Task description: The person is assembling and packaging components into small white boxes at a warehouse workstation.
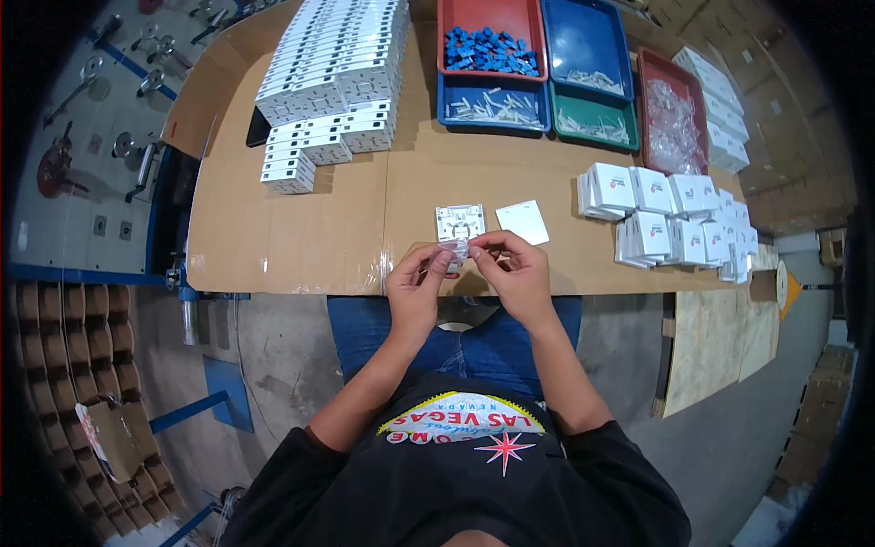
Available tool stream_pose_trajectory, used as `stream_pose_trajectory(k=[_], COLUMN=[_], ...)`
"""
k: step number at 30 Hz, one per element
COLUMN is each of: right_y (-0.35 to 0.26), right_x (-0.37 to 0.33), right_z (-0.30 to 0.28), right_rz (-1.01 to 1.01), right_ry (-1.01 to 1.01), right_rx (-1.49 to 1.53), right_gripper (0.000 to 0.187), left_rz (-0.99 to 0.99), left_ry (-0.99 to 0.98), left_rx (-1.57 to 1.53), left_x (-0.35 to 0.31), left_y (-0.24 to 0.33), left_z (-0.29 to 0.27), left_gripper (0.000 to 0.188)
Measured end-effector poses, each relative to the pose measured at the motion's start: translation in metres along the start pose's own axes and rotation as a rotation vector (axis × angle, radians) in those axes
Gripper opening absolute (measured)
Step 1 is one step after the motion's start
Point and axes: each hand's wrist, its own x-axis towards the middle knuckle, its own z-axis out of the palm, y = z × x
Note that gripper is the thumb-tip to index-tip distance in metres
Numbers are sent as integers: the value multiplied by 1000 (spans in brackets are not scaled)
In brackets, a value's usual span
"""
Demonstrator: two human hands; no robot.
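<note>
Near the front edge of the cardboard-topped table, my left hand [417, 284] and my right hand [516, 273] meet, both closed in a fingertip pinch. Between them is a small clear plastic piece [455, 248]; its exact kind is too small to make out. Just beyond my fingers lies a white square plastic frame [460, 217] with cut-outs, its near part hidden by my hands. To its right a flat white square plate [523, 223] rests on the cardboard, slightly turned and apart from the frame.
Tall stacks of white frames [333, 87] stand far left, beside a dark object [258, 129]. Trays at the back include a red one [492, 15] with blue parts, blue and green ones with pale pins, and a dark red one [698, 118] with clear pieces. White boxes [649, 237] sit right.
</note>
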Motion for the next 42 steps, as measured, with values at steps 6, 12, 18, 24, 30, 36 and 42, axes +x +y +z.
stream_pose_trajectory(k=[6,12,18,24,30,36,42], right_y=[4,0,-8,-1,-14,-6,0], right_x=[2,0,-1,3,0,1,-1], right_z=[0,1,8,6,-2,-2,3], right_rz=[-17,-40,-102,-31,-9,-107,-172], right_ry=[16,-10,10,-4,-78,-77,2], right_rx=[-7,-161,-369,-331,-242,-213,-229], right_gripper=[12,11,12,13,22,14,10], left_rz=[-11,164,61,-56,-51,-5,57], left_ry=[9,81,80,105,74,23,-3], left_rx=[21,263,204,117,110,100,102], left_x=[0,0,1,1,1,1,0], left_y=[0,10,-4,-4,-1,-2,-5], left_z=[1,5,-12,-8,-8,-8,-5], left_gripper=[15,17,16,17,18,17,17])
